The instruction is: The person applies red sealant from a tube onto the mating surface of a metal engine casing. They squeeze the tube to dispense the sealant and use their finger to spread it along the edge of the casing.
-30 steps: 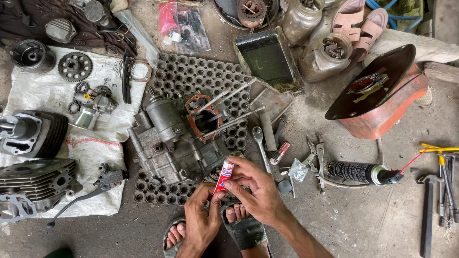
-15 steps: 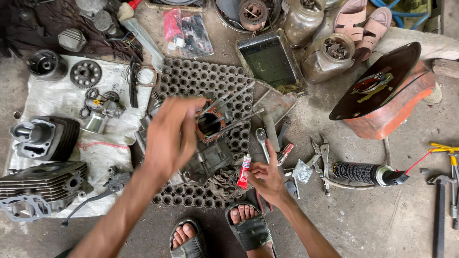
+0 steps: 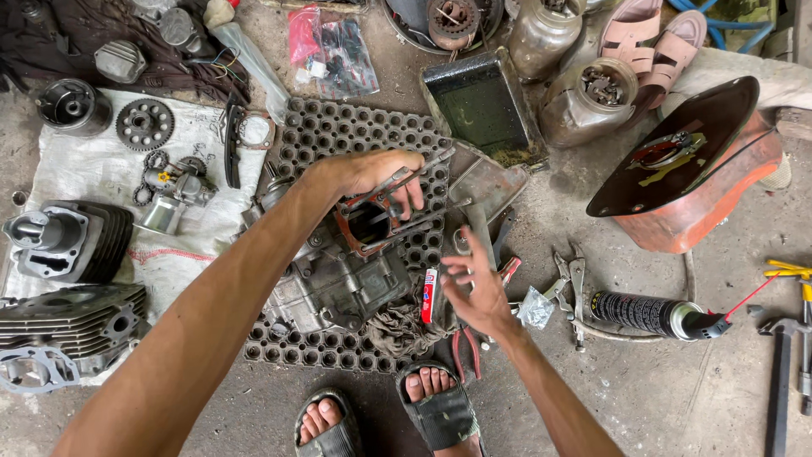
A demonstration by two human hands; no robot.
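Observation:
My left hand [image 3: 376,176] reaches over a grey engine case [image 3: 338,283] that lies on a black perforated mat [image 3: 338,127]. Its fingers curl down onto the orange-rimmed opening [image 3: 359,230] and the long studs at the top of the case. My right hand [image 3: 474,286] hovers just right of the case with its fingers spread and nothing in them. A small red and white tube [image 3: 429,294] lies beside it, against a dark rag [image 3: 397,326].
Finned cylinder parts [image 3: 68,241], a sprocket [image 3: 144,124] and small parts lie on a white sack [image 3: 101,169] at left. Right of my hand are pliers [image 3: 568,279], a black spray can [image 3: 643,311], a red fuel tank [image 3: 702,186] and a hammer [image 3: 782,381]. My sandalled feet [image 3: 440,406] are below.
My left hand left the tube and reached forward onto the engine case. My right hand let go of the tube, which now lies by the rag, and opened its fingers.

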